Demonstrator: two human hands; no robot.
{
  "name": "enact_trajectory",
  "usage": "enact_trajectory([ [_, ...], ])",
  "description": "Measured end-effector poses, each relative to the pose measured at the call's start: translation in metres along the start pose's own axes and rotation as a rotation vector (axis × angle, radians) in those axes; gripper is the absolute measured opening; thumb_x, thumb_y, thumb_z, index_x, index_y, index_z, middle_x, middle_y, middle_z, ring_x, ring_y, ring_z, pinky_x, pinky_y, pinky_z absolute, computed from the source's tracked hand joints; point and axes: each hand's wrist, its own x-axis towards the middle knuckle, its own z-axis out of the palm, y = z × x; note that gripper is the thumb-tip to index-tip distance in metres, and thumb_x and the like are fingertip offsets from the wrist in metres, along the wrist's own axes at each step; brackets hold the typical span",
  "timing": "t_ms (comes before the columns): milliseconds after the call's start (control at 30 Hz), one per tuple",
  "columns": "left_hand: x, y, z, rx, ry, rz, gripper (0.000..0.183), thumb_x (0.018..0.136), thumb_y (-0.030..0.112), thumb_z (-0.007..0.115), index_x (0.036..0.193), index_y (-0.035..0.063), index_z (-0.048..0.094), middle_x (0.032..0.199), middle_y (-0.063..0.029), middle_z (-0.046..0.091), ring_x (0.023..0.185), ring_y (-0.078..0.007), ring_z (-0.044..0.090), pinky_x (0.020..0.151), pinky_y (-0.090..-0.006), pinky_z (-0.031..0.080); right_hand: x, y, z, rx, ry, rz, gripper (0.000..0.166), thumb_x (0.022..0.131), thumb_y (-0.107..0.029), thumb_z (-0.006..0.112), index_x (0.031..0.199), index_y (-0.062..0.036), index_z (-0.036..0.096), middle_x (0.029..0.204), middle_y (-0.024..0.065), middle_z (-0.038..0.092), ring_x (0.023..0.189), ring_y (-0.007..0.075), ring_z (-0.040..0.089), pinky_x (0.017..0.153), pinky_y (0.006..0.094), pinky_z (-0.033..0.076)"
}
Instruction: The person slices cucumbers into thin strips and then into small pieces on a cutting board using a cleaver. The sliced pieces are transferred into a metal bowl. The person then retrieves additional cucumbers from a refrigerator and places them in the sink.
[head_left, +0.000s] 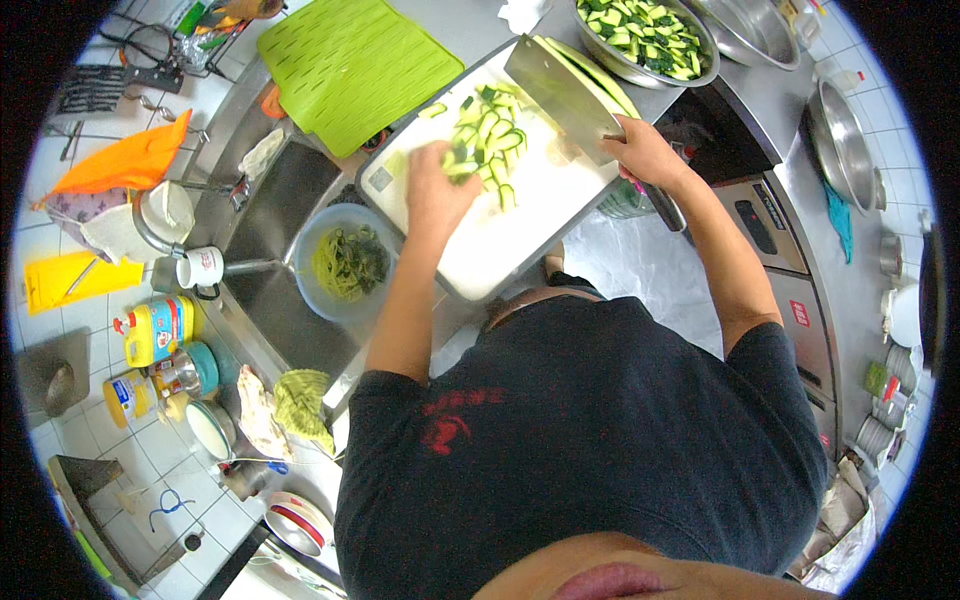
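My right hand (646, 154) grips the dark handle of a Chinese cleaver (562, 97), whose broad blade lies over the right side of the white cutting board (480, 247). At the board's left side, my left hand (439, 184) is blurred, its thumb and fingers around some cut green slices. Whether it grips them I cannot tell. More slices with dark green skin, seemingly cucumber or zucchini (496, 135), lie in a loose pile between hand and blade. Long uncut green pieces (600, 79) lie behind the cleaver, partly hidden by it.
A steel bowl of cut green pieces (645, 37) stands beyond the board. Left of the board are a green ridged mat (360, 67) and a steel sink (262, 292). A translucent basin with greens (345, 262) sits under the faucet (255, 265). Empty steel bowls (844, 142) stand right.
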Motion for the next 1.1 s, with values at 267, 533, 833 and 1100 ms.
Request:
enact_trajectory([
  [267, 0.057, -0.052, 0.038, 0.173, 0.116, 0.134, 0.066, 0.086, 0.039, 0.061, 0.137, 0.0012, 0.041, 0.141, -0.0237, 0.041, 0.135, -0.0404, 0.032, 0.113, -0.0496, 0.022, 0.043, -0.023, -0.002, -0.692, 0.052, -0.295, 0.027, 0.089, -0.017, 0.051, 0.112, -0.0081, 0.064, 0.090, 0.0193, 0.067, 0.084, 0.0357, 0.065, 0.076, 0.0451, 0.051],
  [533, 0.042, -0.032, 0.041, 0.188, -0.050, 0.297, 0.099, 0.069, 0.060, 0.072, 0.141, 0.0026, 0.036, 0.141, -0.0261, 0.039, 0.138, -0.0434, 0.026, 0.114, -0.0549, 0.013, 0.047, -0.003, -0.017, -0.638, -0.091, -0.561, 0.033, 0.086, -0.016, 0.056, 0.119, -0.0134, 0.060, 0.084, 0.0173, 0.068, 0.074, 0.0344, 0.067, 0.071, 0.0436, 0.053],
  [833, 0.009, -0.013, 0.056, 0.315, 0.062, 0.303, 0.095, 0.064, 0.055, 0.079, 0.140, 0.0099, 0.042, 0.146, -0.0183, 0.034, 0.136, -0.0449, 0.026, 0.112, -0.0551, 0.022, 0.023, 0.014, -0.004, 0.060, -0.439, 0.174, 0.036, 0.099, -0.027, 0.051, 0.125, -0.0036, 0.048, 0.061, -0.0027, 0.052, 0.047, 0.0059, 0.050, 0.041, 0.0223, 0.044],
  [1100, 0.027, 0.027, 0.093, 0.064, 0.345, 0.269, 0.057, 0.077, 0.032, 0.074, 0.126, 0.0088, 0.055, 0.131, -0.0211, 0.046, 0.125, -0.0448, 0.037, 0.104, -0.0526, 0.033, -0.002, 0.021, 0.083, 0.590, -0.257, 0.146, 0.031, 0.097, -0.018, 0.053, 0.122, -0.0014, 0.044, 0.068, 0.0020, 0.053, 0.046, 0.0089, 0.050, 0.040, 0.0237, 0.046],
])
